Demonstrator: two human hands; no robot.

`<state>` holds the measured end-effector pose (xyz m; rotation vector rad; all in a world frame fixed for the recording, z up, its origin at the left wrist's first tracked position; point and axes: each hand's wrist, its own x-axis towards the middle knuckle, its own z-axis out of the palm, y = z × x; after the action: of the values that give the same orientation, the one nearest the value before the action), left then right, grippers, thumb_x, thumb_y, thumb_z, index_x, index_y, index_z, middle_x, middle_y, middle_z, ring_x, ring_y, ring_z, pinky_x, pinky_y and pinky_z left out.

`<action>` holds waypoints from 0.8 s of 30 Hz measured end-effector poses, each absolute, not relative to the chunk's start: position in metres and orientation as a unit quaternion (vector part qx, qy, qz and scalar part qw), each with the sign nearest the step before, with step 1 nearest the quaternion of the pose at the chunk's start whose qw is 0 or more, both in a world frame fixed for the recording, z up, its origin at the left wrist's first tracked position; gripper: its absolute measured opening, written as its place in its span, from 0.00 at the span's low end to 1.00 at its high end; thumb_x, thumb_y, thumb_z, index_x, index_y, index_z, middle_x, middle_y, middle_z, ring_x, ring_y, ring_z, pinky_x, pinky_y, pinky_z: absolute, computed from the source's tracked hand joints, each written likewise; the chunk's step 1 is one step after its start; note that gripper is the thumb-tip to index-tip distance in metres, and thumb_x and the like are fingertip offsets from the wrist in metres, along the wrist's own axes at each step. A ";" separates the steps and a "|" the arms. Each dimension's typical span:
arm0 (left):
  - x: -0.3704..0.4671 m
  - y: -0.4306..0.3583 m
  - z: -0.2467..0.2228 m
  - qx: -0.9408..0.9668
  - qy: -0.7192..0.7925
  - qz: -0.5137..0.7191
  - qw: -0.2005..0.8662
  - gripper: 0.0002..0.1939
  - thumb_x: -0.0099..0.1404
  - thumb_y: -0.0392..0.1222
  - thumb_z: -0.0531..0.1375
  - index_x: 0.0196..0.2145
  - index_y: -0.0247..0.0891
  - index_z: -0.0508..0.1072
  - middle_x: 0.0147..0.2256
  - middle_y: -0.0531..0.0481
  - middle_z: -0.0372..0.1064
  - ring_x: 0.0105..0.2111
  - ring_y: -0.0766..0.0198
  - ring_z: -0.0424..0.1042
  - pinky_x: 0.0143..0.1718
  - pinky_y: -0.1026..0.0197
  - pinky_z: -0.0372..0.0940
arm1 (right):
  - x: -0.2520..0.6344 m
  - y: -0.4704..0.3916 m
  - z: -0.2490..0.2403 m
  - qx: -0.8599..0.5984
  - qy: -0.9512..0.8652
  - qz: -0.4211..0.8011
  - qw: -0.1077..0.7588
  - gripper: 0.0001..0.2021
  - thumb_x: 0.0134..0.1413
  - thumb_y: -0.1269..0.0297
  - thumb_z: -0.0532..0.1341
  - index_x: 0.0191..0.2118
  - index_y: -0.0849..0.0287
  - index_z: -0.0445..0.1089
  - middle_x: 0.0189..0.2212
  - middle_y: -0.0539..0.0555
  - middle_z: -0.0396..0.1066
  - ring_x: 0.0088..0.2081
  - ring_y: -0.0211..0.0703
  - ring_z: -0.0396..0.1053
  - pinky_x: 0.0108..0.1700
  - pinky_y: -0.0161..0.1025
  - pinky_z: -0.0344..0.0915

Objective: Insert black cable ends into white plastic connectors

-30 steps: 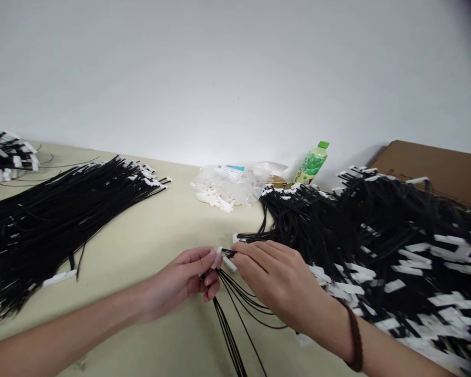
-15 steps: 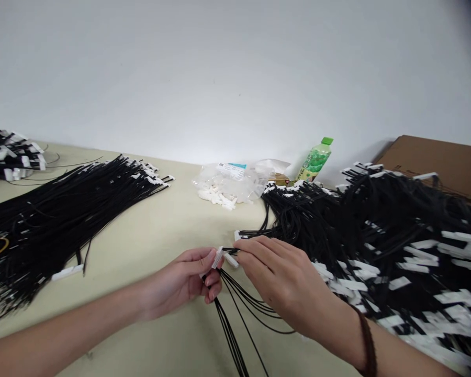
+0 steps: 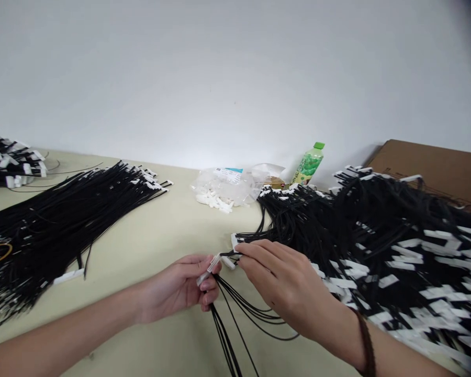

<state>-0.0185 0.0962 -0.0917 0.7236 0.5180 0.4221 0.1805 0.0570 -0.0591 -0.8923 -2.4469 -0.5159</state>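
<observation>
My left hand [image 3: 176, 287] is closed around a slim white connector [image 3: 211, 266], gripping it between thumb and fingers. The connector lies tilted, its upper end towards the right hand. Black wires [image 3: 251, 303] hang below it and curve off to the right. Just right of it, my right hand [image 3: 286, 283] has its fingers pressed together on short black wires that run to the connector's upper end; its thumb is mostly hidden. Beside those fingertips are another white connector [image 3: 234, 241] with wires and a small white piece [image 3: 228, 263].
Bundled black wires with white ends [image 3: 74, 209] lie at left. A large heap of wired connectors [image 3: 377, 235] fills the right. Behind are a clear bag of white connectors [image 3: 227, 186], a green-capped bottle [image 3: 309, 165] and a brown cardboard box [image 3: 435, 167]. A wall closes off the back.
My left hand has lowered slightly, and the connector in it has turned so more of its length shows. The right hand keeps its pinch. The whole view has shifted a little.
</observation>
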 end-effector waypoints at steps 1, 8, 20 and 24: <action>-0.018 0.096 -0.092 0.354 0.249 0.205 0.878 0.10 0.61 0.45 0.53 0.27 0.36 0.63 0.20 0.56 0.50 0.22 0.71 0.58 0.24 0.66 0.53 | 0.181 0.057 -0.060 -0.322 -0.896 -0.190 0.240 0.09 0.56 0.77 0.49 0.34 0.65 0.66 0.38 0.57 0.67 0.40 0.43 0.64 0.41 0.41 0.64; -0.015 0.093 -0.093 0.456 0.252 0.263 0.812 0.10 0.60 0.44 0.54 0.28 0.35 0.64 0.20 0.56 0.52 0.22 0.72 0.56 0.25 0.66 0.52 | 0.183 0.061 -0.065 -0.324 -0.886 -0.195 0.268 0.09 0.57 0.74 0.49 0.35 0.65 0.66 0.40 0.56 0.67 0.42 0.44 0.62 0.42 0.41 0.63; -0.014 0.090 -0.100 0.565 0.254 0.302 0.725 0.12 0.60 0.47 0.53 0.26 0.36 0.61 0.22 0.55 0.56 0.22 0.71 0.58 0.25 0.65 0.52 | 0.173 0.053 -0.074 -0.351 -0.868 -0.151 0.318 0.05 0.55 0.75 0.54 0.35 0.62 0.66 0.40 0.54 0.68 0.42 0.44 0.62 0.42 0.42 0.63; -0.014 0.090 -0.100 0.546 0.245 0.293 0.745 0.12 0.60 0.47 0.53 0.26 0.36 0.61 0.21 0.56 0.55 0.22 0.71 0.58 0.25 0.65 0.52 | 0.174 0.052 -0.079 -0.349 -0.849 -0.131 0.375 0.06 0.52 0.77 0.55 0.36 0.62 0.65 0.40 0.54 0.68 0.42 0.43 0.63 0.42 0.42 0.63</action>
<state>-0.0143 0.0902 -0.0997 1.1960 0.5364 0.6413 0.1737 0.0521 -0.0792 -0.8932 -2.1733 -0.3348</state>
